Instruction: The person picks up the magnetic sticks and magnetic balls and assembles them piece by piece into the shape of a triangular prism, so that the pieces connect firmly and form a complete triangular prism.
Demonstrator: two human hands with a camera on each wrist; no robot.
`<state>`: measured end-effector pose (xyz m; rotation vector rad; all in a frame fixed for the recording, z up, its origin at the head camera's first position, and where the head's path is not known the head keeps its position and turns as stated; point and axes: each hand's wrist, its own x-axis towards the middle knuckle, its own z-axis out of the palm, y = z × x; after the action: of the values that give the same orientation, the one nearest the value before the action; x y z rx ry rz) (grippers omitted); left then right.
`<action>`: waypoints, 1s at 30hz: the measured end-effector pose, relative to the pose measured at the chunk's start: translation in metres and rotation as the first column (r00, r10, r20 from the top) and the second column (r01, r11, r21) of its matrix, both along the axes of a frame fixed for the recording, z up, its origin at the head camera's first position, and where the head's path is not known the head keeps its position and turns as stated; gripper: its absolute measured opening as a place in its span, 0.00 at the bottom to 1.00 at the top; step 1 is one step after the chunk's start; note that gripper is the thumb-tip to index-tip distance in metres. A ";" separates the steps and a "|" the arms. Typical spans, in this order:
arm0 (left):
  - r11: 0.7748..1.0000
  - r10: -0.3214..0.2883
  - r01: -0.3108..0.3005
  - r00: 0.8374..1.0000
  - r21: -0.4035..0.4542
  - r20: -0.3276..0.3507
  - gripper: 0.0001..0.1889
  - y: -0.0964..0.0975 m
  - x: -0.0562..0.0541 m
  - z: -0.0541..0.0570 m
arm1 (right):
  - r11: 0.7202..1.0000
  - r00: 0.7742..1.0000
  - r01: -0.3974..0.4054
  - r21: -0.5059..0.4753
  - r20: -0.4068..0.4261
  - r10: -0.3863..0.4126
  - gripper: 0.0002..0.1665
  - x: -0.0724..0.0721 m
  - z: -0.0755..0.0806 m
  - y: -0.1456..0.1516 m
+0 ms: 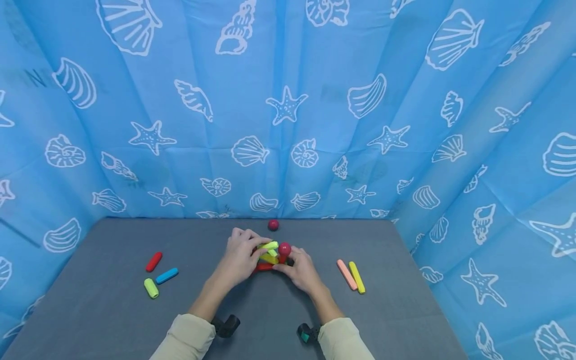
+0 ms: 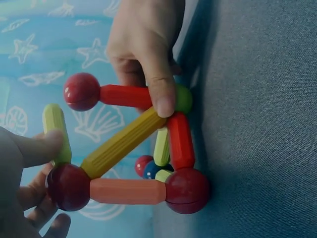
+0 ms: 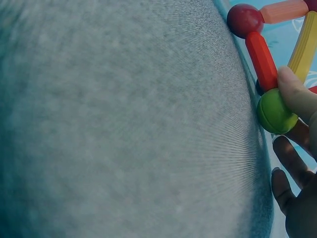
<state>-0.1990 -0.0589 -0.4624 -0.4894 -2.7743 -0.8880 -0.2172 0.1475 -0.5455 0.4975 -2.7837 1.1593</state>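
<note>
Between the two hands stands a frame of toy building sticks and balls. Its red stick (image 2: pixel 181 141) lies low, joining a red ball (image 2: pixel 188 191) to a green ball (image 3: pixel 276 111). An orange stick (image 2: pixel 128 191) rises to an upper dark red ball (image 2: pixel 69 187), and a yellow stick (image 2: pixel 124 142) runs diagonally. Another upright red stick carries a red ball (image 1: pixel 284 249) on top. My left hand (image 1: pixel 240 254) pinches a light green stick (image 2: pixel 55 124) set against the upper ball. My right hand (image 1: pixel 302 270) grips the joint at the green ball, thumb over the yellow stick's end.
On the left of the grey table (image 1: pixel 112 320) lie a red stick (image 1: pixel 154 261), a blue stick (image 1: pixel 167 276) and a light green stick (image 1: pixel 151 288). Rightward lie an orange stick (image 1: pixel 346 274) and a yellow stick (image 1: pixel 357 277). A dark red ball (image 1: pixel 273 225) sits near the back edge.
</note>
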 end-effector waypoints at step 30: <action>0.948 0.180 -0.275 0.879 0.161 0.442 0.64 0.003 0.040 -0.057 | 0.983 0.978 -0.181 -0.035 0.098 0.184 0.21 0.028 0.018 0.006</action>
<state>-0.1591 -0.0559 -0.5190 0.0861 -2.9616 -1.3566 -0.1888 0.1537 -0.5279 0.7257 -2.8537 1.2884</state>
